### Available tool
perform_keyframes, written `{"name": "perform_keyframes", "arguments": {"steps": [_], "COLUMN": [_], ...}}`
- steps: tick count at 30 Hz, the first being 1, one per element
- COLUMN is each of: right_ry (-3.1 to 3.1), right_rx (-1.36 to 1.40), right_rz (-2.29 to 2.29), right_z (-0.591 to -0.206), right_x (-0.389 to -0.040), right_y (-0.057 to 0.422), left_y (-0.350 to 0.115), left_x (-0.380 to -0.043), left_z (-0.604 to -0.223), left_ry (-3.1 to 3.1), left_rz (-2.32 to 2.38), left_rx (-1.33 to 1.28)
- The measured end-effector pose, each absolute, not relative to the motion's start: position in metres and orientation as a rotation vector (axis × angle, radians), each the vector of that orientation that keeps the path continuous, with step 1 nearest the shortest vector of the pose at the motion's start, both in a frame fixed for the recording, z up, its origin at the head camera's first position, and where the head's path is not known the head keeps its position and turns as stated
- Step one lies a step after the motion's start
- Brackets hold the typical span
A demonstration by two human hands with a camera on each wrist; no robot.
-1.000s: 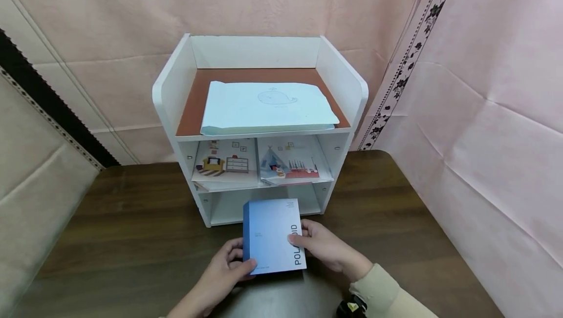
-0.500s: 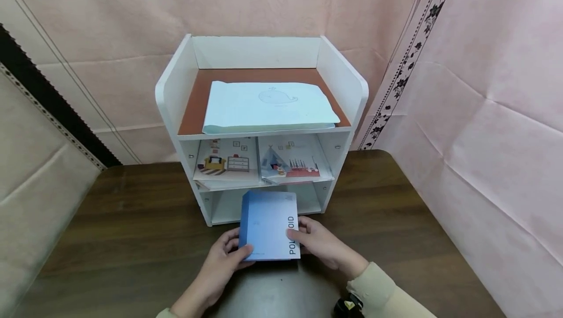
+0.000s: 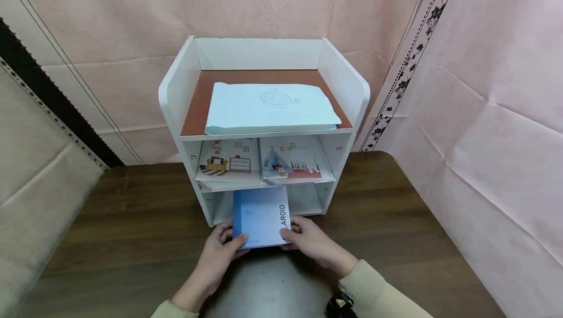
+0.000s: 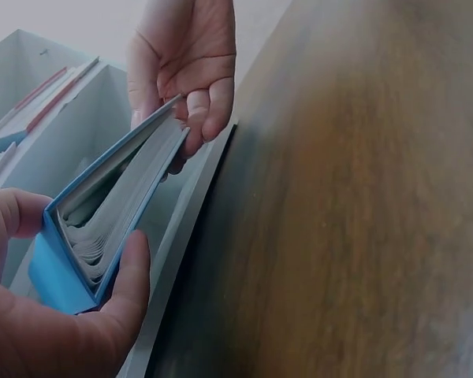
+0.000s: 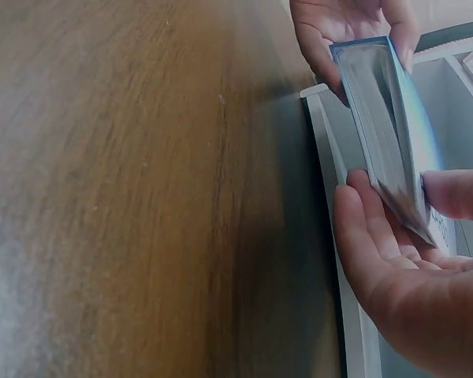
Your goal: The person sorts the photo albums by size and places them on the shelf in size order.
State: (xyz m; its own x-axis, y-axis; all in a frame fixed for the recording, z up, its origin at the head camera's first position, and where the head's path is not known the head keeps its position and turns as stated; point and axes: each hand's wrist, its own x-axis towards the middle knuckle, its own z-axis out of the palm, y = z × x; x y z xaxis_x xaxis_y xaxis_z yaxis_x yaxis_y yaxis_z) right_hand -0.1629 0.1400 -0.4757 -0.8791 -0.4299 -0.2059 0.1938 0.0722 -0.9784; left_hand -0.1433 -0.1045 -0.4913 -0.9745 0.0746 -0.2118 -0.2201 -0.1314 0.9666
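A blue photo album, its cover shading lighter and lettered in black at the right edge, is held flat between both hands. My left hand grips its spine side, thumb on the cover and fingers beneath. On the opposite side my right hand pinches the edge the same way. The album's far end overlaps the opening of the lowest compartment of a white desktop shelf. In the left wrist view, the album's covers stand slightly apart, showing thin plastic-like pages.
On the shelf's brown top board lies a pale blue pad with a whale drawing. The middle compartment holds illustrated books, one on the left and one on the right. A dark wooden table carries the shelf; pink cloth hangs around it.
Both hands have carried the album forward and a little left. Its far end now reaches under the middle board, where earlier it was in front of the shelf. The grip looks the same.
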Motion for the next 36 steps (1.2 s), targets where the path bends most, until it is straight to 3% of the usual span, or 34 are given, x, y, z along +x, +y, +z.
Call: {"name": "perform_keyframes", "arguments": {"steps": [21, 36], "right_ry": [2.009, 2.058], "right_rx": [-0.194, -0.197], "right_rz": [-1.812, -1.807], "right_z": [-0.486, -0.488], "right_x": [-0.174, -0.182], "right_y": [0.13, 0.106], "left_y": [-0.117, -0.133], "left_x": [-0.138, -0.146], "left_z": [-0.501, -0.506], "left_ry": [1.907, 1.832], "left_rz": [2.103, 2.208], "left_rx": [-0.034, -0.169]}}
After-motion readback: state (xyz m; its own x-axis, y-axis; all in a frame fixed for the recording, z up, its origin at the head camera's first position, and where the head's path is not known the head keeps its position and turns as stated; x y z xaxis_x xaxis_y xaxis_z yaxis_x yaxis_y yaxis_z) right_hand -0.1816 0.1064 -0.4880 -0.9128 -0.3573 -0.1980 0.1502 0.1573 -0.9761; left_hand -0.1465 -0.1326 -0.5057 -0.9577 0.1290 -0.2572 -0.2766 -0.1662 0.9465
